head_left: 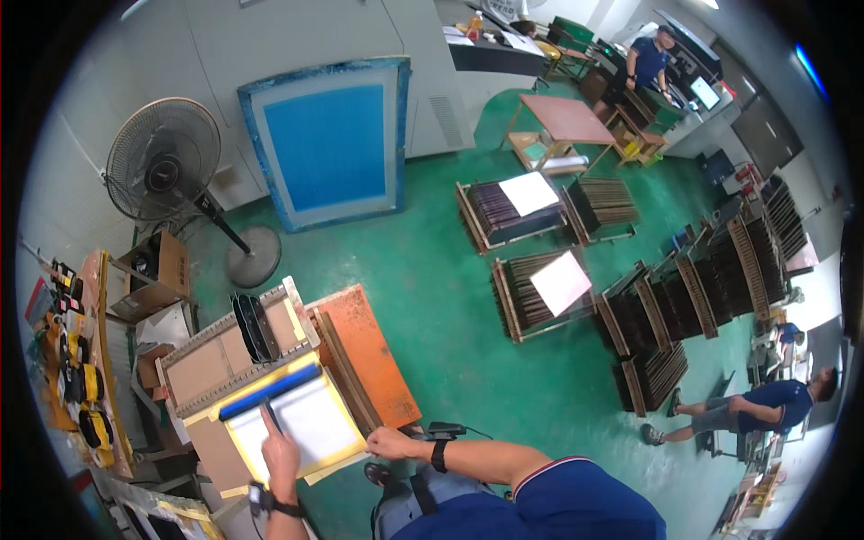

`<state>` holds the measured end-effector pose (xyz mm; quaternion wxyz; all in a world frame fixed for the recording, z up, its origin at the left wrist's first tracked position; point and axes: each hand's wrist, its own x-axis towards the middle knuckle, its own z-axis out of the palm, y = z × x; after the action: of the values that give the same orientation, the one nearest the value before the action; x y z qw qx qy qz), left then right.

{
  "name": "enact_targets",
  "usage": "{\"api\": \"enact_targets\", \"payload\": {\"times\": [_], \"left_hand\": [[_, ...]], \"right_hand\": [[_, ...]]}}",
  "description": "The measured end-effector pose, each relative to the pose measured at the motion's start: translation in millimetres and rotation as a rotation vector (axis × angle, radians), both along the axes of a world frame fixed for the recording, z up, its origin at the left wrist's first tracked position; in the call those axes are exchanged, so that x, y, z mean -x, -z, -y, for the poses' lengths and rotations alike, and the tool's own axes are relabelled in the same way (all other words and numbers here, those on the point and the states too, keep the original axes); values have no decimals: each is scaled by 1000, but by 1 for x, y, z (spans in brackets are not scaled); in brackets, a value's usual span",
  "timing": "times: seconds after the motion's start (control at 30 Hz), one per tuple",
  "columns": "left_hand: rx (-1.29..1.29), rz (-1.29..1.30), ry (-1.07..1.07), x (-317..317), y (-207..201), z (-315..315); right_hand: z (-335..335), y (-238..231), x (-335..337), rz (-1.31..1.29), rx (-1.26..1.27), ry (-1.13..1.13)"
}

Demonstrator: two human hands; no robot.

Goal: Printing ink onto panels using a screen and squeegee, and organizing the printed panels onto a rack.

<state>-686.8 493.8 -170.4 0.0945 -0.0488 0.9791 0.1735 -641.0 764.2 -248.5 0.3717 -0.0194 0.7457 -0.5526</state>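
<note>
My left hand [282, 456] is closed round the handle of a blue roller [270, 392]. The roller lies across the far part of a white sheet [315, 427] bordered with yellow tape, on a brown board [214, 457]. My right hand [391, 444] is at the near right corner of that taped sheet, its fingers drawn together; what they pinch, if anything, is too small to make out. Just beyond the roller is a slotted frame [180, 364] with a dark, curved rack piece [256, 328] standing on it.
An orange board [364, 351] adjoins the work on the right. A standing fan [164, 171] and a blue screen frame [333, 148] are beyond. Several slatted racks [540, 292] stand on the green floor. Tape rolls [90, 382] hang at left. A person [778, 405] stands at right.
</note>
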Motion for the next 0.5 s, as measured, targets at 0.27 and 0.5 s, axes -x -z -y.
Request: {"api": "enact_targets", "payload": {"times": [0.27,0.5], "left_hand": [[-246,-49,67,-73,-43,-25],[53,22,-11,-57,-8,-13]], "right_hand": [[0,23,-1,-160,-18,-20],[-5,5,-6,147,89,-2]]}}
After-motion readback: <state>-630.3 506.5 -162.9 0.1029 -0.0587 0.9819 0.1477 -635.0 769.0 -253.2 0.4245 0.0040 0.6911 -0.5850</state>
